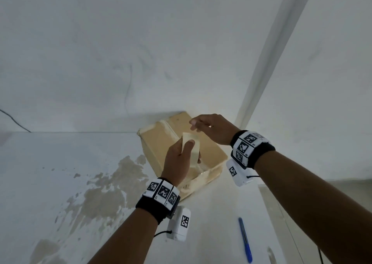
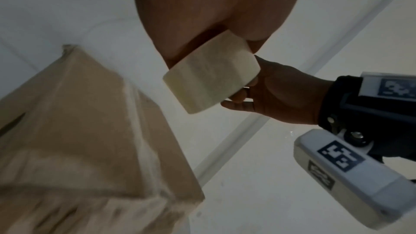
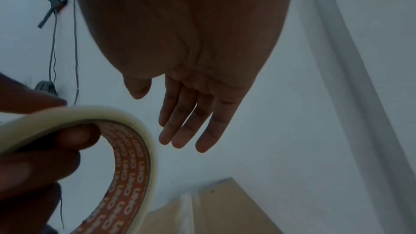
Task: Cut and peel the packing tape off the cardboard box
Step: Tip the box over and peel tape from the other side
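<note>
A tan cardboard box (image 1: 159, 143) stands on the white table against the wall, with a pale strip of packing tape (image 1: 170, 132) along its top seam. Above the box, my left hand (image 1: 186, 150) grips a cream roll of tape (image 1: 193, 145), thumb on the outside and fingers through its orange printed core (image 3: 133, 166). My right hand (image 1: 198, 125) hovers over the box's far end, fingers (image 3: 186, 124) straight and relaxed, holding nothing. In the left wrist view the roll (image 2: 209, 81) sits between both hands above the box (image 2: 78, 122).
A blue pen-shaped cutter (image 1: 245, 239) lies on the table near my right forearm. The tabletop (image 1: 60, 183) has worn brown patches at the left. A wall (image 1: 141, 52) rises right behind the box, and a white vertical trim (image 1: 261, 78) runs at the right.
</note>
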`<move>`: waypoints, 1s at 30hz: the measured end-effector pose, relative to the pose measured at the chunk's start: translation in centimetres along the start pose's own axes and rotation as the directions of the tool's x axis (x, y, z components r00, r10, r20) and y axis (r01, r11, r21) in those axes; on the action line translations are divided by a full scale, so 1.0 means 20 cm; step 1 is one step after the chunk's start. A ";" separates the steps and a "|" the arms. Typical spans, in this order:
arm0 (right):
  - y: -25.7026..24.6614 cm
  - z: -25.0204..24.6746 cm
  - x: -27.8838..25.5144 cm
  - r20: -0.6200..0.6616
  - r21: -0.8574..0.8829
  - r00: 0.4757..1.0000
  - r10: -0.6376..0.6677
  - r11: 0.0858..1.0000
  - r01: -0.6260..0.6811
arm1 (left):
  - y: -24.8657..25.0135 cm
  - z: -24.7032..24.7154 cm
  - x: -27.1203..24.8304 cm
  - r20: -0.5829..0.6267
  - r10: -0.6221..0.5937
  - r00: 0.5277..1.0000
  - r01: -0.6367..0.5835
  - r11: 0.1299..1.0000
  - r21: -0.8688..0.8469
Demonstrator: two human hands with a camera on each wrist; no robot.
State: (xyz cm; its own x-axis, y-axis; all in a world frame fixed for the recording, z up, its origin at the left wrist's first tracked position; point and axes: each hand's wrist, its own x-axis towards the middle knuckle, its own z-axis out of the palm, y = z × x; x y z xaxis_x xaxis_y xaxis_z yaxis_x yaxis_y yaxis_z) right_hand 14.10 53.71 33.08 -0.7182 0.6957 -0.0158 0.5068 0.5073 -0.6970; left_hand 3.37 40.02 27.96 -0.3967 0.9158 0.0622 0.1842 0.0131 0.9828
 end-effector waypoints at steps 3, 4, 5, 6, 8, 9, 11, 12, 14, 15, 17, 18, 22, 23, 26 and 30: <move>-0.10 -0.10 0.02 0.004 0.084 1.000 -0.015 0.996 0.015 | 0.09 -0.06 0.06 -0.017 0.075 0.997 -0.075 0.997 0.031; -0.14 -0.13 0.03 0.006 0.103 1.000 -0.021 0.994 0.021 | 0.12 -0.07 0.08 -0.020 0.090 0.996 -0.089 0.996 0.030; -0.17 -0.15 0.03 0.012 0.102 1.000 -0.026 0.994 0.025 | 0.14 -0.09 0.09 -0.024 0.103 0.994 -0.102 0.994 0.026; -0.20 -0.17 0.03 0.024 0.085 0.999 -0.033 0.996 0.031 | 0.16 -0.10 0.11 -0.027 0.117 0.993 -0.116 0.993 0.027; -0.25 -0.20 0.04 0.064 0.037 0.996 -0.056 0.998 0.053 | 0.19 -0.12 0.12 -0.032 0.142 0.989 -0.140 0.989 0.042; -0.27 -0.21 0.04 0.080 0.016 0.995 -0.064 0.998 0.063 | 0.20 -0.13 0.13 -0.036 0.151 0.988 -0.149 0.987 0.053; -0.30 -0.21 0.04 0.077 -0.006 0.994 -0.080 0.997 0.081 | 0.21 -0.14 0.14 -0.041 0.168 0.985 -0.165 0.984 0.066; -0.31 -0.21 0.04 0.060 -0.009 0.994 -0.089 0.996 0.090 | 0.22 -0.15 0.14 -0.043 0.173 0.984 -0.169 0.983 0.067; -0.33 -0.21 0.05 0.021 -0.011 0.994 -0.105 0.994 0.105 | 0.22 -0.15 0.15 -0.042 0.170 0.984 -0.167 0.984 0.068; -0.34 -0.21 0.05 0.005 -0.011 0.994 -0.111 0.994 0.111 | 0.22 -0.16 0.15 -0.040 0.166 0.985 -0.163 0.984 0.072; -0.35 -0.21 0.06 -0.014 -0.007 0.992 -0.122 0.992 0.122 | 0.21 -0.16 0.16 -0.034 0.163 0.986 -0.159 0.984 0.080; -0.35 -0.21 0.06 -0.017 -0.008 0.992 -0.128 0.992 0.128 | 0.21 -0.17 0.17 -0.032 0.166 0.986 -0.163 0.983 0.085; -0.37 -0.21 0.06 -0.021 -0.036 0.990 -0.142 0.989 0.141 | 0.21 -0.18 0.18 -0.021 0.163 0.986 -0.160 0.982 0.101; -0.37 -0.21 0.06 -0.022 -0.044 0.989 -0.147 0.988 0.146 | 0.21 -0.19 0.18 -0.020 0.159 0.987 -0.156 0.982 0.105; -0.37 -0.20 0.07 -0.023 -0.062 0.987 -0.158 0.986 0.157 | 0.22 -0.20 0.19 -0.019 0.154 0.988 -0.150 0.979 0.140; -0.37 -0.18 0.08 -0.046 -0.069 0.984 -0.171 0.983 0.168 | 0.23 -0.22 0.20 -0.028 0.152 0.988 -0.144 0.971 0.189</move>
State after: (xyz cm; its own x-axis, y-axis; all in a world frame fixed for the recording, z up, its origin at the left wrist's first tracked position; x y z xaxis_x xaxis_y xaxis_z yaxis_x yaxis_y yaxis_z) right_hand 10.99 52.83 40.76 -0.7718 0.6211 0.1365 0.4106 0.6507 -0.6388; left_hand -1.41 42.06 33.47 -0.3892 0.8955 0.2159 0.4061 -0.0435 0.9128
